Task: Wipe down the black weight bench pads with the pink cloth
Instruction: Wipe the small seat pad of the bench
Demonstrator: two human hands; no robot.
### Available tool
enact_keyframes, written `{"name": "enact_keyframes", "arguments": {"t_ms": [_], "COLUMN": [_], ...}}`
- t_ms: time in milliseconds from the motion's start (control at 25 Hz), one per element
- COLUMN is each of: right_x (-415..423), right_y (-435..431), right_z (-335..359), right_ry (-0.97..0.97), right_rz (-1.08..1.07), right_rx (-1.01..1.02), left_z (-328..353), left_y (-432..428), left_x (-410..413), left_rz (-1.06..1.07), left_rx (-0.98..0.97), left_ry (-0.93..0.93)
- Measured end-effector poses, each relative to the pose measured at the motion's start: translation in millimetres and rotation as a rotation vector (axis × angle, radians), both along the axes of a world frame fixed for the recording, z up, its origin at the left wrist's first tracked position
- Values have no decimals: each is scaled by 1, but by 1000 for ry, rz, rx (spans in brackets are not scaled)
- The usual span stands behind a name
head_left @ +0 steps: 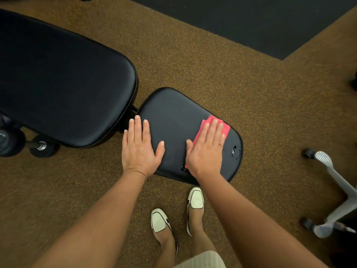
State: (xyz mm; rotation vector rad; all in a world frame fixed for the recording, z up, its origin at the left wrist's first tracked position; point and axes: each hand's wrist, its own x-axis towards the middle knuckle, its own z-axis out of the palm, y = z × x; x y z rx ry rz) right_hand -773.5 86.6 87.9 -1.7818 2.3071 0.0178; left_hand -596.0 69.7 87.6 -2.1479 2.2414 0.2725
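Note:
The small black seat pad (pixel 173 111) of the weight bench lies in the middle of the view. My right hand (pixel 206 149) presses flat on the pink cloth (pixel 225 129) on the pad's right half, fingers straight; most of the cloth is hidden under the palm. My left hand (pixel 140 146) rests flat on the pad's left edge with fingers spread. The long black back pad (pixel 63 86) stretches to the upper left, apart from both hands. Worn or wet marks (pixel 234 150) show near the seat pad's right rim.
Speckled brown floor surrounds the bench, with a black mat (pixel 251 22) at the top right. Dumbbells (pixel 41 146) lie under the back pad at left. A grey wheeled chair base (pixel 332 194) stands at the right. My feet in white shoes (pixel 195 200) stand just in front of the seat pad.

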Motion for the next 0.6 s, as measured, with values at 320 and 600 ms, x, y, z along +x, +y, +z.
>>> {"name": "enact_keyframes", "arguments": {"t_ms": [320, 600], "right_x": [-9, -30], "right_y": [-2, 3], "right_z": [-2, -2], "right_ry": [-25, 26], "right_rz": [-72, 252], "right_rx": [-65, -24], "left_z": [-2, -1], "left_y": [0, 1], "left_x": [1, 1], "left_rz": [-3, -8], "left_rx": [-3, -9], "left_ry": [3, -4]}}
